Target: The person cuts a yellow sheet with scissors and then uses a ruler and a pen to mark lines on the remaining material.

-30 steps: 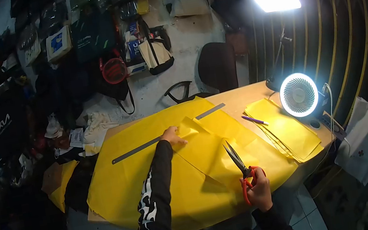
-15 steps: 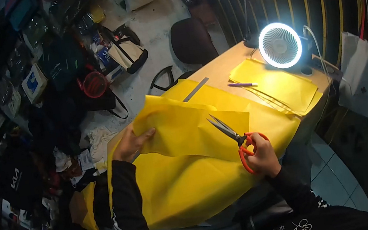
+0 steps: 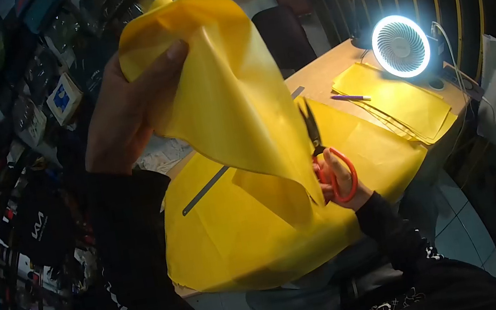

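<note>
My left hand (image 3: 134,101) grips the upper left part of a yellow sheet (image 3: 232,92), thumb on the near side, and the sheet hangs raised and curved toward the right. At its right edge, my right hand (image 3: 345,184) is wrapped round the red handles of a pair of scissors (image 3: 315,138). The dark blades point up and stand parted beside the sheet. Below lies a larger yellow sheet (image 3: 225,256) spread over the table. A metal ruler (image 3: 205,191) rests on it, partly hidden by the raised sheet.
A stack of yellow pieces (image 3: 395,99) with a purple pen (image 3: 350,98) on it lies at the table's right. Behind it stands a lit round fan (image 3: 401,46). A dark chair (image 3: 284,35) is beyond the table, and piled bags (image 3: 41,223) crowd the left.
My left hand has risen toward the camera, lifting the yellow sheet and exposing more of the ruler. The scissors have turned more upright at the sheet's right edge.
</note>
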`<state>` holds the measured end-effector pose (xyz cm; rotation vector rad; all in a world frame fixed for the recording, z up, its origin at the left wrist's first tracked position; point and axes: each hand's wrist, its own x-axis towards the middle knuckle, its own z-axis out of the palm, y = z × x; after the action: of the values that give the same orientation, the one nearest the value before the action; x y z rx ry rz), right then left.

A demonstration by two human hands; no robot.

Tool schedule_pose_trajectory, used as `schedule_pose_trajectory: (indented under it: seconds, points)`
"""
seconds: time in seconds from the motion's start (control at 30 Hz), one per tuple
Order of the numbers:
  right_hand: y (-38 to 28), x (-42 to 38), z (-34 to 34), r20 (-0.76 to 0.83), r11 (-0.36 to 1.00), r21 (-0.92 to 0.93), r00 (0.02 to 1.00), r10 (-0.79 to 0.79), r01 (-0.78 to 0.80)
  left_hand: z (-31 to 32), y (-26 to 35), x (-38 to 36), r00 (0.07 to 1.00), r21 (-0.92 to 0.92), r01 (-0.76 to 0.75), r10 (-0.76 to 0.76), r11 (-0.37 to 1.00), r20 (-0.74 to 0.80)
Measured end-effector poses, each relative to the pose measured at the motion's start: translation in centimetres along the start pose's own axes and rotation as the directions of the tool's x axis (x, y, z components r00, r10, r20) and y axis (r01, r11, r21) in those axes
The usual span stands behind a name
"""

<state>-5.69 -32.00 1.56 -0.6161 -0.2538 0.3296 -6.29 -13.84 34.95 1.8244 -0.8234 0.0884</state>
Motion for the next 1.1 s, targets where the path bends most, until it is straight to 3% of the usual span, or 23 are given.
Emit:
schedule_pose_trajectory:
  seconds: [0.03,0.1,0.2,0.3,0.37,0.4,0.5,0.53,0.67,0.77,0.8,0.83,0.87,0.9,0.97,1.07,1.1]
  points:
    - [0.3,0.0,0.1,0.136,0.984,0.131,0.985,0.104,-0.122,-0.2,-0.1,0.0,1.000,-0.014,-0.007,0.006,1.000,-0.015]
    - [0.3,-0.1,2.3,0.042,0.952,0.262,0.988,0.151,-0.157,-1.4,-0.6,0.2,0.999,-0.039,-0.021,0.019,0.999,-0.040]
    - [0.2,-0.6,3.3,-0.130,0.939,0.242,0.951,0.281,-0.244,-3.2,-1.9,-0.8,0.988,-0.043,-0.018,0.011,0.999,-0.155]
    - [2.0,-1.4,3.1,0.100,0.803,0.365,0.878,0.469,-0.471,-4.5,-3.6,-2.0,0.991,-0.141,-0.032,0.013,0.989,-0.134]
    - [4.1,-1.6,3.5,0.144,0.744,0.409,0.842,0.519,-0.528,-3.4,-4.9,-2.7,0.988,-0.255,-0.061,0.023,0.965,-0.152]
    - [4.7,-1.7,3.8,0.277,0.698,0.447,0.829,0.487,-0.559,-2.9,-5.2,-3.1,0.986,-0.306,-0.073,0.023,0.949,-0.164]
    - [6.3,-1.4,4.8,0.142,0.810,0.483,0.943,0.302,-0.332,-2.3,-4.9,-4.1,0.975,-0.318,-0.004,-0.067,0.948,-0.213]
    - [6.4,-1.1,4.9,0.052,0.786,0.535,0.941,0.335,-0.309,-3.0,-4.8,-4.7,0.980,-0.302,-0.005,-0.056,0.953,-0.192]
    - [3.5,-1.5,3.1,-0.004,0.856,0.481,0.976,0.216,-0.188,-6.8,-5.1,-7.8,0.960,-0.120,0.080,-0.109,0.990,-0.258]
    - [0.6,-1.9,0.6,0.025,0.997,0.071,0.999,-0.037,0.035,-7.8,-6.7,-10.8,0.913,-0.014,0.187,-0.179,0.982,-0.367]
    - [-1.1,-2.2,1.2,-0.052,0.978,-0.186,0.993,-0.109,0.098,-7.5,-7.4,-11.8,0.885,0.001,0.249,-0.227,0.969,-0.407]
    - [-3.0,-2.5,1.9,-0.108,0.892,-0.432,0.975,-0.196,0.132,-7.3,-8.3,-13.0,0.853,0.015,0.311,-0.272,0.950,-0.446]
    - [-4.2,-2.5,1.6,-0.127,0.815,-0.560,0.957,-0.263,0.150,-8.2,-10.6,-14.4,0.849,0.040,0.374,-0.325,0.927,-0.417]
    - [-4.5,-1.8,-1.3,-0.200,0.729,-0.685,0.960,-0.195,0.005,-9.1,-13.5,-16.0,0.841,0.065,0.432,-0.376,0.900,-0.388]
    - [-5.8,-1.1,-2.3,-0.190,0.535,-0.844,0.951,-0.244,-0.031,-8.2,-18.2,-18.4,0.803,0.091,0.544,-0.485,0.834,-0.347]
    - [-6.9,-0.8,-3.2,-0.181,0.257,-0.961,0.938,-0.296,-0.104,-5.4,-24.2,-21.4,0.836,-0.024,0.478,-0.463,0.878,-0.296]
    - [-7.1,-0.8,-3.7,-0.166,0.254,-0.963,0.939,-0.302,-0.089,-4.5,-25.9,-22.2,0.822,-0.090,0.472,-0.475,0.877,-0.313]
